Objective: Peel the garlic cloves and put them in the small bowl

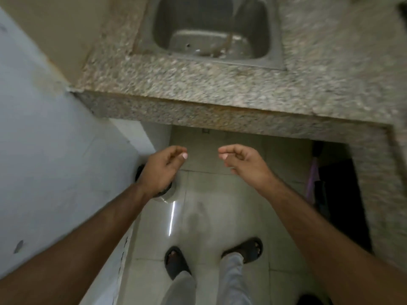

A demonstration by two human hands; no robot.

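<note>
Head view: your left hand (164,165) and right hand (241,160) hover over the floor (220,212), short of the granite counter (198,89), fingers loosely curled and holding nothing. No garlic or small bowl shows; only the steel sink (211,29). You look to be between steps, so the next move is finding the cloves.

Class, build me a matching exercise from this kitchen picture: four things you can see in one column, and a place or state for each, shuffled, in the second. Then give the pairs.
1. sink
2. left hand
3. sandals
4. countertop

A. speckled stone
B. on the floor tiles
C. set into the counter
D. loosely curled, holding nothing

Pairs: 1-C, 2-D, 3-B, 4-A
</note>
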